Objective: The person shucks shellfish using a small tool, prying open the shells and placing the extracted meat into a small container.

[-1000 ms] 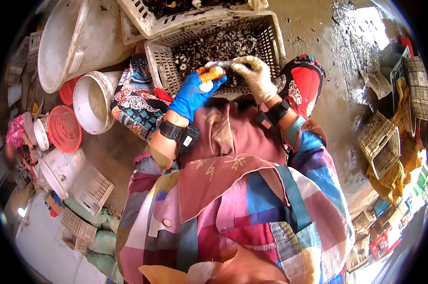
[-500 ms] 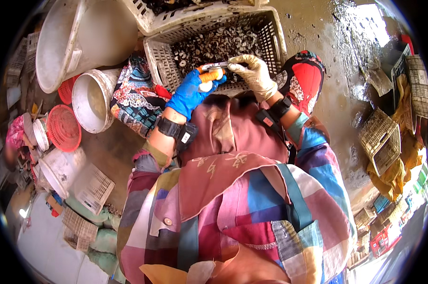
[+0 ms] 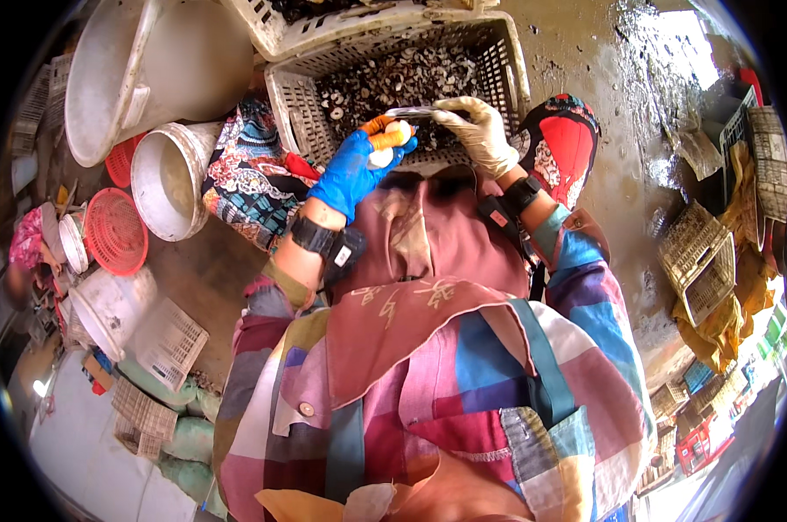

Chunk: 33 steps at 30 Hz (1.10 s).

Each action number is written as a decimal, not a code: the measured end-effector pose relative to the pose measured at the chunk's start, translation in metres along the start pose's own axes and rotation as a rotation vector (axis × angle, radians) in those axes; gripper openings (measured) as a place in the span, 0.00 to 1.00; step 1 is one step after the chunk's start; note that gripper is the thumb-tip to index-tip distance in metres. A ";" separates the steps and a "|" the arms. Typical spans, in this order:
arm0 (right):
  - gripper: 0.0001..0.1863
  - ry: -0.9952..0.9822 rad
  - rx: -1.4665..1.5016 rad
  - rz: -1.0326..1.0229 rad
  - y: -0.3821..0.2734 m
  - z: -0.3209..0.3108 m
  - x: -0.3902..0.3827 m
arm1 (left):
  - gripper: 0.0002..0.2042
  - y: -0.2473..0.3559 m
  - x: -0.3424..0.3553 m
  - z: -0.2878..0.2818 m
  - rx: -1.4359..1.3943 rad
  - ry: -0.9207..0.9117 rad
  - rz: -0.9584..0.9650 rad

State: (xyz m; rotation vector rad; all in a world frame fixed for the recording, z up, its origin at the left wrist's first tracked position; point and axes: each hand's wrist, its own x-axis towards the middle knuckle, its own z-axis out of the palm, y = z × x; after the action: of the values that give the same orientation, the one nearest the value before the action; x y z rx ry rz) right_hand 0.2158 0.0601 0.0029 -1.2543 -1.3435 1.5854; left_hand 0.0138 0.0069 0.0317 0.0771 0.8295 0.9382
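Observation:
My left hand (image 3: 358, 167), in a blue glove with orange covers on some fingers, is closed around pale, rounded pieces (image 3: 381, 157) whose kind I cannot make out. Cream-gloved, my right hand (image 3: 480, 137) pinches the right end of a slim silvery metal tool (image 3: 411, 112). The tool's other end reaches close to the orange-covered fingers; whether it touches them is unclear. Both hands are over the near side of a white slotted crate (image 3: 299, 109). Inside it lies a heap of small dark and whitish bits (image 3: 402, 74).
A second crate (image 3: 267, 30) adjoins the far side. To the left stand a large pale tub (image 3: 106, 87), a white bucket (image 3: 169, 183) and a red basket (image 3: 117, 231). A slotted crate (image 3: 698, 261) rests on the wet floor (image 3: 619, 174) at right.
My right hand has moved slightly right, and the metal tool has shifted right and up with it. My left hand stays nearly in place, still around the pale pieces.

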 end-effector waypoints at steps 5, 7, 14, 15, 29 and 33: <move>0.11 0.073 -0.156 0.112 -0.005 -0.006 0.002 | 0.13 0.003 -0.003 0.005 -0.030 -0.019 -0.044; 0.10 0.056 0.058 0.081 0.006 -0.010 0.004 | 0.13 0.002 -0.006 0.006 -0.079 0.024 -0.060; 0.10 0.054 -0.032 0.142 0.000 -0.006 0.003 | 0.14 0.003 -0.008 0.010 -0.108 0.114 -0.056; 0.10 0.045 0.067 0.133 0.000 -0.006 0.001 | 0.13 0.003 -0.007 0.007 -0.099 0.072 -0.053; 0.10 0.083 0.062 0.075 0.015 -0.001 0.004 | 0.19 0.004 0.003 0.006 0.271 0.080 0.130; 0.10 0.058 0.001 -0.043 -0.005 0.003 0.000 | 0.35 0.005 -0.001 0.016 0.536 0.254 0.190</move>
State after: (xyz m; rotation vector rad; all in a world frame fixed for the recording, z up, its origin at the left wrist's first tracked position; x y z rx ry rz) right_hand 0.2124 0.0601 0.0080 -1.2532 -1.3244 1.5085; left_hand 0.0202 0.0139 0.0454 0.5162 1.3132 0.8916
